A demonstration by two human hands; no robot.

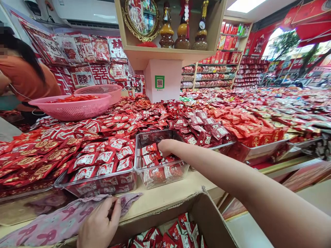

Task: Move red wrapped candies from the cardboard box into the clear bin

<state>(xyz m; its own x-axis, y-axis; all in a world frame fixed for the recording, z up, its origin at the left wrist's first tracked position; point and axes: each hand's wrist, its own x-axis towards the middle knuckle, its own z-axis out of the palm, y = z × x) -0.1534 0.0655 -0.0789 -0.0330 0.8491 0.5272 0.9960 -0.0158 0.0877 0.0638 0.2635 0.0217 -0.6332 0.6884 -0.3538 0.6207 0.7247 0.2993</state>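
At the near edge of the counter, I am pressing my left hand [99, 222] on a patterned pink cloth [57, 224], thumb and fingers pinching a fold of it; the cloth is lying long, running from the lower left toward the clear bins. Just above it a wide clear tray [103, 179] is sitting packed with red-and-white candy packets [103, 162], their long sides tilting up to the right. Next to that, I am reaching my right hand [165, 147] down into a smaller clear bin [144, 172], which is only partly filled with the same sort of packets; the fingers are curling under and hidden, so I cannot tell whether they are closing on anything. My forearm is crossing the bin's right wall. Below, an open cardboard box [207, 213] is holding more red packets. Farther back on the left, two pink baskets [74, 106] are resting on the heaped sweets, with a person in an orange top [26, 79] bending beside them. A pink pillar [162, 79] with a green sticker is standing behind.
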